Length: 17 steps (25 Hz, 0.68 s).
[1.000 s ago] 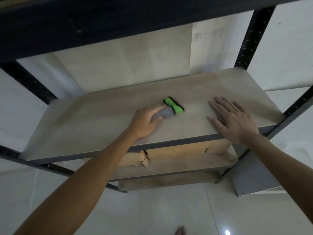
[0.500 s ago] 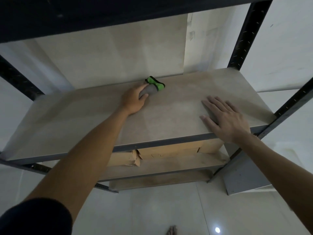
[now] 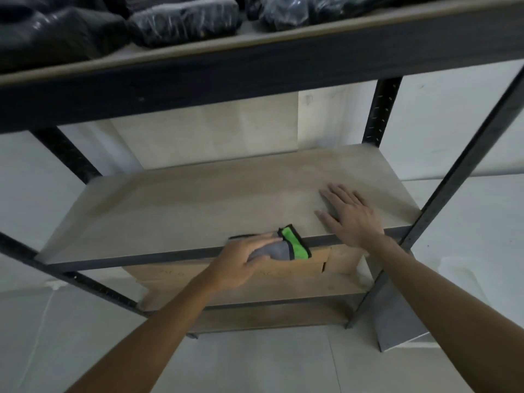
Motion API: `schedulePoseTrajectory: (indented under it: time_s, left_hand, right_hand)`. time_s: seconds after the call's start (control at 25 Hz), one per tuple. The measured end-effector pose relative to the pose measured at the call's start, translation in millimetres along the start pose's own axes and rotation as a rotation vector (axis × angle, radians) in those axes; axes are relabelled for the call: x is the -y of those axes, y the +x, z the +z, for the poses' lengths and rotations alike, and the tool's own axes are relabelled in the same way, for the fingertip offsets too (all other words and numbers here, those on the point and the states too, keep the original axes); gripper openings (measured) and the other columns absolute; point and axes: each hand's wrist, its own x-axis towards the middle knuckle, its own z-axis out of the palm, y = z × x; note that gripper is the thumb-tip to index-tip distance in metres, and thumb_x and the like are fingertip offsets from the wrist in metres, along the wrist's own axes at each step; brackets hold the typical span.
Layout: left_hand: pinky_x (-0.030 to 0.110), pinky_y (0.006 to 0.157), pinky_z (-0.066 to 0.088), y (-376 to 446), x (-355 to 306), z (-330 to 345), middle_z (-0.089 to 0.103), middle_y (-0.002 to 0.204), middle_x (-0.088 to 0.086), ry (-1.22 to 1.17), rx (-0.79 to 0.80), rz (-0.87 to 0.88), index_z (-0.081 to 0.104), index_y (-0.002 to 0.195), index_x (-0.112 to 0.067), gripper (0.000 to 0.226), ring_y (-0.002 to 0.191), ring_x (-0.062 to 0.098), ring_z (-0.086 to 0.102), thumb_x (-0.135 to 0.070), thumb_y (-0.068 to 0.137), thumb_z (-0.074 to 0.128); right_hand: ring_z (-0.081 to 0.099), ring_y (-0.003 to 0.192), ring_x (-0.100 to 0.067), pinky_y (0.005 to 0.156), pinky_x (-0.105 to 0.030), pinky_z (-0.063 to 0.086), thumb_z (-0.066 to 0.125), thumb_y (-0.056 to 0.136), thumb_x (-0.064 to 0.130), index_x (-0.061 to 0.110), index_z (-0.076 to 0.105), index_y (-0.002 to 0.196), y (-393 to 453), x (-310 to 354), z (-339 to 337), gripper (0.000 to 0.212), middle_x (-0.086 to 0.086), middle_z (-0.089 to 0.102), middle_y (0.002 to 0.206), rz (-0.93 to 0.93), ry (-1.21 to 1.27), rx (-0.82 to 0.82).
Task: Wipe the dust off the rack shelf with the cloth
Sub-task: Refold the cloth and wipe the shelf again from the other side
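The pale wooden rack shelf [image 3: 215, 199] runs across the middle of the head view, inside a black metal frame. My left hand [image 3: 243, 262] grips a folded grey cloth [image 3: 283, 248] with a bright green, black-edged end. The cloth sits at the shelf's front edge, hanging partly over the dark front rail. My right hand [image 3: 351, 217] lies flat on the shelf's right part, palm down and fingers spread, holding nothing.
An upper shelf [image 3: 255, 38] carries black plastic-wrapped bundles [image 3: 113, 26]. Cardboard boxes [image 3: 312, 265] lie on the lower shelf. Black uprights [image 3: 380, 109] stand at the corners. A grey panel [image 3: 397, 321] leans by the right front post, on a pale tiled floor.
My left hand pulled the cloth from the back of the shelf to its front edge. The view tilted up, showing the upper shelf. My right hand stayed flat in place.
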Motion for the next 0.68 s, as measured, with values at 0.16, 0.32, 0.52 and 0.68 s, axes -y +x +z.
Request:
schedulePoseTrajectory:
  time_s: [0.16,0.32,0.52,0.68]
  left_hand:
    - [0.008,0.115,0.032,-12,-27,9,0.050,0.147,-0.019,-0.154,-0.053,-0.070,0.048,0.143,-0.034,0.045,0.135,-0.019,0.043,-0.015,0.104,0.057]
    - [0.012,0.115,0.036,-10,-40,11,0.053,0.149,-0.013,-0.209,-0.143,-0.164,0.047,0.142,-0.035,0.044,0.135,-0.013,0.047,-0.017,0.104,0.058]
    - [0.022,0.115,0.042,10,-47,0,0.055,0.143,-0.009,-0.184,-0.278,-0.265,0.048,0.145,-0.024,0.045,0.121,-0.016,0.055,-0.014,0.103,0.059]
    - [0.028,0.111,0.041,57,-20,-38,0.058,0.144,0.003,-0.094,-0.419,-0.361,0.051,0.148,-0.007,0.046,0.134,0.019,0.055,-0.013,0.103,0.059]
  right_hand:
    - [0.066,0.117,-0.025,0.099,-0.040,0.054,0.057,0.103,0.036,0.016,0.068,0.129,-40,-8,-32,0.035,-0.003,0.070,0.130,-0.017,0.394,-0.331]
    - [0.053,0.069,-0.022,0.065,-0.035,0.045,0.062,0.099,0.029,0.011,0.063,0.080,-95,-40,-75,0.026,-0.002,0.058,0.073,0.198,0.461,-1.060]
    - [0.054,0.104,-0.016,0.088,-0.023,0.041,0.069,0.095,0.039,0.003,0.046,0.132,-76,-83,-113,0.056,-0.009,0.052,0.121,0.240,0.784,-1.013]
    - [0.059,0.074,-0.014,0.070,-0.029,0.047,0.066,0.093,0.040,0.008,0.049,0.119,-50,-83,-111,0.044,-0.007,0.062,0.089,0.195,0.846,-0.859]
